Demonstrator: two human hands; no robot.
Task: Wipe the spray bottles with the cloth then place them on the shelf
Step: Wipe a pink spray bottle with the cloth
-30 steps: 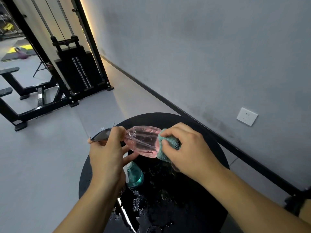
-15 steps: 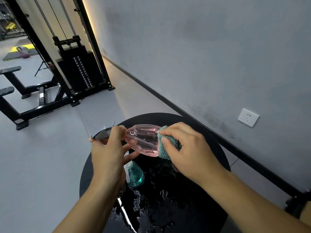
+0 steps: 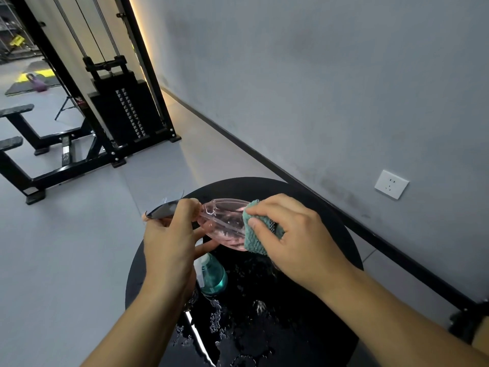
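Head view: left hand [image 3: 169,242] grips the sprayer end of the pink spray bottle [image 3: 225,223], held sideways over the wet black tabletop [image 3: 330,226]; right hand [image 3: 296,239] pinches the teal cloth [image 3: 255,234] against its base. Wiping underway; teal spray bottle [image 3: 213,274] stands on the tabletop, nothing shelved, no shelf visible.

Two spray bottles: one pink bottle [image 3: 225,223] at the table's 12 o'clock, one teal bottle [image 3: 213,274] toward 9 o'clock. One cloth [image 3: 255,234]. One round table [image 3: 330,234]. One wall socket [image 3: 391,184]. Two hands.
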